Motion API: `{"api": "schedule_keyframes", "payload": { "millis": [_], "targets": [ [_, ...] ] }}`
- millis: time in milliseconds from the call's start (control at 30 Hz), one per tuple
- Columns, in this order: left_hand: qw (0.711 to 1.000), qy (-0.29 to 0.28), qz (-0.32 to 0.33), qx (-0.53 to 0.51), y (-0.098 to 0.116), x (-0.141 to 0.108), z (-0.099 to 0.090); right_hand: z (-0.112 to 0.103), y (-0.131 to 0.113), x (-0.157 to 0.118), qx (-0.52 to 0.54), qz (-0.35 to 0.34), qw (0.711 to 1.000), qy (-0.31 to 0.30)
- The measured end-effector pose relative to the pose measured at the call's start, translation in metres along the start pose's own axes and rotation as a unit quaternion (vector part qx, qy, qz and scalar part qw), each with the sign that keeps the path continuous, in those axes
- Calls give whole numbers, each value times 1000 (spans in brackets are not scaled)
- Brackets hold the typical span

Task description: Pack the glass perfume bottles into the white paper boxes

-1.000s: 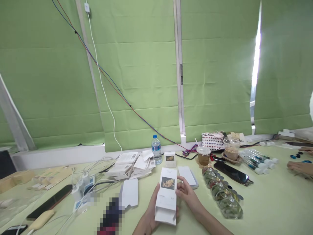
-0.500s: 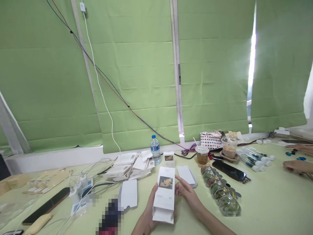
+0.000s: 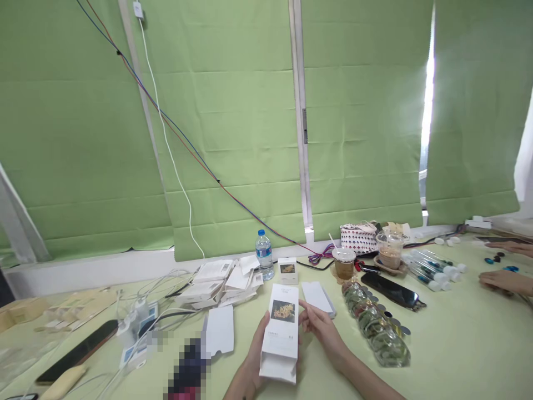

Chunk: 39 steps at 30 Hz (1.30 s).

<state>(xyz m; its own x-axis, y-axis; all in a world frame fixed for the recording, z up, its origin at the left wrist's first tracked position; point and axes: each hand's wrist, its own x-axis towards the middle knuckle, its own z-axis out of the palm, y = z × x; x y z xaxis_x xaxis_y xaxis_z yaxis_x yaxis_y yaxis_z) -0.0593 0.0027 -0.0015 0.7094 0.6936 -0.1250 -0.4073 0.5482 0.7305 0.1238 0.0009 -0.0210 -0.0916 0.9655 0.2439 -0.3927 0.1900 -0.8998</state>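
My left hand [image 3: 255, 355] is closed round a white paper carton [image 3: 280, 339] with a dark picture of yellowish pieces on its face. The carton tilts toward me, and its near end is open with the flaps folded out. My right hand [image 3: 321, 328] is at the carton's right side, index fingertip at its edge and the other fingers loosely bent, gripping nothing that I can see. Beyond the carton, a smaller box [image 3: 287, 270] with a similar picture stands upright. A flat white carton [image 3: 317, 297] lies just past my right hand.
Flattened white cartons [image 3: 208, 280] are piled at the back left, beside a water bottle [image 3: 264, 255]. A row of clear round packs [image 3: 375, 328] lies to the right, near a black phone [image 3: 391, 290] and drink cups [image 3: 344, 264]. Another person's hand [image 3: 506, 281] rests at far right.
Both hands and the carton stay nearly in place. My right fingers have shifted very slightly. The other person's hand at far right has moved a little to the left.
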Motion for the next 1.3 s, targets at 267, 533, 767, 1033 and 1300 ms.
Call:
{"api": "schedule_keyframes", "payload": {
  "millis": [267, 533, 767, 1033, 1300],
  "targets": [
    [997, 40, 60, -14, 6, 4, 0, 7, 6, -11, -69, -54, 993, -75],
    [894, 297, 250, 222, 6, 4, 9, 12, 1, -17, -221, -72, 964, -132],
    [897, 298, 257, 202, 17, 4, 2, 10, -6, -15, -178, -72, 977, -95],
    [928, 211, 249, 181, 25, 0, -11, 13, -11, -11, -37, 9, 996, -80],
    [780, 359, 381, 343, 26, 2, -15, 0, 7, -2, -92, -30, 994, 45]
  ]
}}
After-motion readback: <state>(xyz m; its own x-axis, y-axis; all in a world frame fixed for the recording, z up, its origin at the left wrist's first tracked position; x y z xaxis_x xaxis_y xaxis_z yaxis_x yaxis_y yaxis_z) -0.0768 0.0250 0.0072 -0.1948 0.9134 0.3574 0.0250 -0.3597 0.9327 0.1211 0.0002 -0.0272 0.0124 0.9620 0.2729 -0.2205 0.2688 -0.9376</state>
